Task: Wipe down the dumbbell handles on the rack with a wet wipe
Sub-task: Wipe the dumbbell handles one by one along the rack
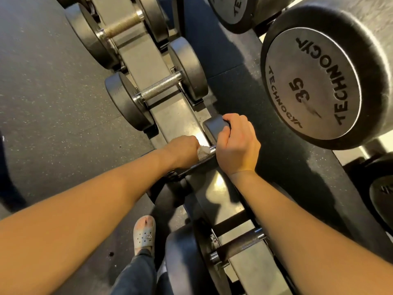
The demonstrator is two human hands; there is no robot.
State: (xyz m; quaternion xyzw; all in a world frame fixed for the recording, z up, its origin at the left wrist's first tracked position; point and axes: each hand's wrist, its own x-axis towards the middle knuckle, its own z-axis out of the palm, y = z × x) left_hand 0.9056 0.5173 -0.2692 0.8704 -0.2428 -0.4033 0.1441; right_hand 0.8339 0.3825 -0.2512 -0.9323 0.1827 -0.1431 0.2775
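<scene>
My left hand (182, 151) is wrapped around the metal handle (198, 161) of a dumbbell on the lower rack rail, with a white wet wipe (203, 150) bunched between its fingers and the bar. My right hand (236, 143) grips the far black head (213, 127) of that same dumbbell from above. The near head is hidden under my left forearm. A further dumbbell with a knurled steel handle (160, 85) lies on the rail beyond, and another handle (238, 244) lies nearer to me.
The grey rack rail (178, 120) runs diagonally from upper left to lower right. A large dumbbell head marked 35 (312, 84) sits on the upper tier at right. Dark rubber floor (49, 99) lies left. My foot in a grey clog (144, 234) stands beside the rack.
</scene>
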